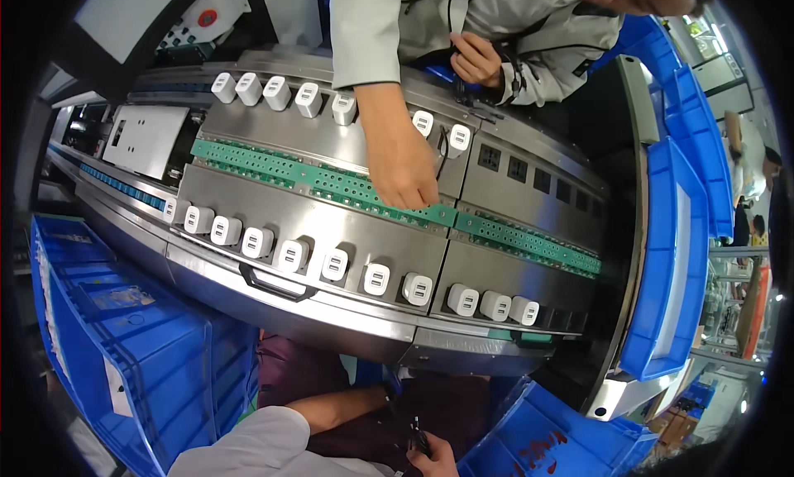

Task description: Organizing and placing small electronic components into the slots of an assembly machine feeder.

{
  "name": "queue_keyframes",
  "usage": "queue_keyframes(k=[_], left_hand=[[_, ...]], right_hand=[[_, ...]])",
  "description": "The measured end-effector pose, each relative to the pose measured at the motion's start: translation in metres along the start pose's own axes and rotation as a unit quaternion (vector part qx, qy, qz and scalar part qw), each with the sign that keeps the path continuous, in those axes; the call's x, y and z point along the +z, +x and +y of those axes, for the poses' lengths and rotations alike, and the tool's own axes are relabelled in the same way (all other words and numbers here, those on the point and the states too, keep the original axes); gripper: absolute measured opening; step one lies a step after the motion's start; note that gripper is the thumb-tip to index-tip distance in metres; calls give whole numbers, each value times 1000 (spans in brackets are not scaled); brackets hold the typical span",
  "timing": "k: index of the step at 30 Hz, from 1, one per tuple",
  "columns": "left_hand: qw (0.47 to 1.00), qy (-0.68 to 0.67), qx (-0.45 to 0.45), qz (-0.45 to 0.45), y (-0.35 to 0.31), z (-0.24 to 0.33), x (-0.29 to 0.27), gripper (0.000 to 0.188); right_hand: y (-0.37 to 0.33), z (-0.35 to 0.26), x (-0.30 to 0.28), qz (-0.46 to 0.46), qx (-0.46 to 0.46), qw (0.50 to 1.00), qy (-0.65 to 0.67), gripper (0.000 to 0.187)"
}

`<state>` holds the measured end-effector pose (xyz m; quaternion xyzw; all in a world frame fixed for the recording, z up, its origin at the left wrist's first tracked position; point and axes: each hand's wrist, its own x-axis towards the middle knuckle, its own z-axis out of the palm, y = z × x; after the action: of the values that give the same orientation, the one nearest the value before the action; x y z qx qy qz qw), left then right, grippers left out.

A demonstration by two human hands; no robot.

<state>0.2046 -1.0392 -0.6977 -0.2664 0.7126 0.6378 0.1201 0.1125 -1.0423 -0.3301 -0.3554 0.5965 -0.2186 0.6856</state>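
Observation:
At the lower edge my right hand (436,456) is closed around a black cable end (420,441) with small metal tips, held low over dark maroon cloth. My left forearm (335,411) comes in from a pale sleeve and reaches right, toward a blue band (393,384). Past that band the fingers of my left hand cannot be made out. In front of me, white two-port USB chargers (335,264) stand in a row along the near side of a metal fixture (364,237).
A co-worker's hand (404,167) reaches down to the green perforated strip (347,185); their other hand (477,61) is curled. More chargers (308,100) line the far side. Blue bins (149,345) stand left, another blue bin (538,436) lower right. A black handle (277,285) juts from the front.

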Motion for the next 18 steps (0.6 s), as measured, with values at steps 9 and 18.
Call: queue_keyframes(k=[9,18], left_hand=[[983,-59,173,22,-23,-44,-51,22],[968,-51,71,235,-219,161,-119,33]], right_hand=[[36,17,24,11,-51,991,120,7],[-31,-12,50,90,-257,958,90,6]])
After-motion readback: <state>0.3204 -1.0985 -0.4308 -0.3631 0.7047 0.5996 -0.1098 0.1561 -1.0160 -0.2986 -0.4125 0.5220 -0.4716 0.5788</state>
